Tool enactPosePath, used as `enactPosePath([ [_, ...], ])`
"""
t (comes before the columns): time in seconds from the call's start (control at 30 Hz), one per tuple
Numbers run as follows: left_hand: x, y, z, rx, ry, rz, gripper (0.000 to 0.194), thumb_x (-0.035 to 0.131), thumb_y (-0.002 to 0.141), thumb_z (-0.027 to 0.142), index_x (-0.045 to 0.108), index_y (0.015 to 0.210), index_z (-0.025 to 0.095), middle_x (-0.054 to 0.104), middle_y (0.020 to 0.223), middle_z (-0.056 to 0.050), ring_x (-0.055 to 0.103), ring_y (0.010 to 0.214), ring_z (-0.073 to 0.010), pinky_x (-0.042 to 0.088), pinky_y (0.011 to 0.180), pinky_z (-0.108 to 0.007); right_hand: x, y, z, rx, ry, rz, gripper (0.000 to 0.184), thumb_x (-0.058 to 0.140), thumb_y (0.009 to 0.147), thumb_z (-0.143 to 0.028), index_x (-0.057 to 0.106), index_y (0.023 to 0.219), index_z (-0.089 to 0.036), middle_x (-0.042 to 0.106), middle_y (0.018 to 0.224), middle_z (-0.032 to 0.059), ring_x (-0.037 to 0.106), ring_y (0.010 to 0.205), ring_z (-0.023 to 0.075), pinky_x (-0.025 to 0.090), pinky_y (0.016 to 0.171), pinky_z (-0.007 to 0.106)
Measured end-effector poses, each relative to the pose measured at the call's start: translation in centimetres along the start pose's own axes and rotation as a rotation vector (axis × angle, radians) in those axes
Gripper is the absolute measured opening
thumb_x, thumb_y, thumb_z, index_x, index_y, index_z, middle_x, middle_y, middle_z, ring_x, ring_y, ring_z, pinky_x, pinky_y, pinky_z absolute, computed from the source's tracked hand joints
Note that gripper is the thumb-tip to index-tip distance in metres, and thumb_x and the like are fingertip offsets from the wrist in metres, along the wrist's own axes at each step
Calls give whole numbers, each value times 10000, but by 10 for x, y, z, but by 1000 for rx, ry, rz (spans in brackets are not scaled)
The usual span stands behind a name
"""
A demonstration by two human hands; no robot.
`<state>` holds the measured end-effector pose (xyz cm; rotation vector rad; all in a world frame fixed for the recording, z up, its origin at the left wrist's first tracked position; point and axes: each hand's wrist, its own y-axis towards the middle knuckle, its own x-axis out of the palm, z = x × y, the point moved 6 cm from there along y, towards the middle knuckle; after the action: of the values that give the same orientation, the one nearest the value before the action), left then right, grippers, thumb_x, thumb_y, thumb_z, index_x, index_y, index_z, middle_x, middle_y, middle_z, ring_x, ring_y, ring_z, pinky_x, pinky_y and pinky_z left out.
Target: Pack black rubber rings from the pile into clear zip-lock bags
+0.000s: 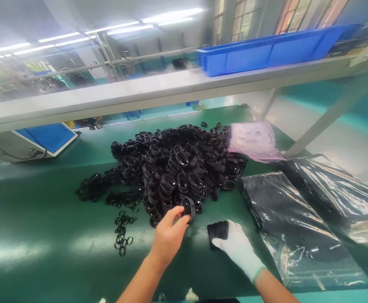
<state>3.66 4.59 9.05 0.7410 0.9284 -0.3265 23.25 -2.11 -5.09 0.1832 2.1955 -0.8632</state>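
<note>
A big heap of coiled black cables (174, 162) lies on the green table in the head view. My bare left hand (170, 231) is at the heap's front edge, with its thumb and fingers closed on one coiled black cable (188, 207). To its right, my right hand (239, 246) wears a white glove. Its fingers wrap round a row of coiled black cables (218, 233) standing pressed together on the table. Small black rings (121, 235) are scattered to the left of my left hand.
Clear plastic bags of black items (297, 223) lie at the right, with a pinkish plastic packet (253, 139) behind them. A white shelf (133, 92) crosses above the table, carrying a blue bin (266, 52). A blue-and-white box (49, 139) stands at far left.
</note>
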Motion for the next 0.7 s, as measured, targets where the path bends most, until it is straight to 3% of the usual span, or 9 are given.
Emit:
enactPosePath([
  [0.1, 46, -23, -11, -376, -157, -229, 92, 516, 773, 273, 555, 813, 199, 567, 833, -8, 543, 719, -111, 456, 650, -238, -2, 0, 0, -29, -10, 19, 690, 590, 569, -435, 410, 1172, -154, 458, 1094, 131, 513, 996, 279, 404, 821, 353],
  [0.2, 99, -46, -21, -785, -450, -489, 198, 532, 730, 336, 442, 637, 186, 462, 542, 54, 464, 507, -87, 379, 487, -206, -3, 0, 1, -58, -14, 28, 659, 600, 554, -460, 448, 1114, -149, 471, 1054, 128, 526, 962, 273, 402, 818, 351],
  [0.27, 126, -56, -20, -936, -619, -589, 248, 506, 732, 377, 384, 618, 195, 397, 450, 79, 420, 424, -79, 347, 439, -198, -4, -1, 0, -79, -6, 37, 626, 602, 554, -451, 461, 1085, -150, 480, 1024, 122, 534, 937, 263, 406, 806, 345],
  [0.4, 153, -60, -18, -1000, -730, -603, 309, 471, 734, 470, 351, 634, 203, 386, 407, 88, 374, 358, -66, 335, 396, -191, -5, -4, -1, -100, -5, 51, 556, 605, 554, -421, 483, 1032, -163, 493, 985, 112, 542, 905, 253, 418, 763, 336],
  [0.57, 162, -62, -22, -1027, -822, -573, 365, 490, 701, 532, 355, 642, 197, 357, 452, 96, 378, 389, -51, 358, 386, -173, -4, -2, 0, -117, -18, 70, 536, 607, 553, -433, 497, 1002, -162, 504, 963, 108, 548, 888, 249, 420, 754, 331],
  [0.7, 168, -62, -26, -1047, -854, -574, 387, 480, 699, 564, 375, 652, 194, 371, 459, 91, 382, 388, -50, 383, 392, -183, 1, 1, 2, -97, -42, 76, 644, 608, 546, -436, 468, 1097, -132, 501, 1022, 130, 537, 935, 261, 413, 788, 336],
])
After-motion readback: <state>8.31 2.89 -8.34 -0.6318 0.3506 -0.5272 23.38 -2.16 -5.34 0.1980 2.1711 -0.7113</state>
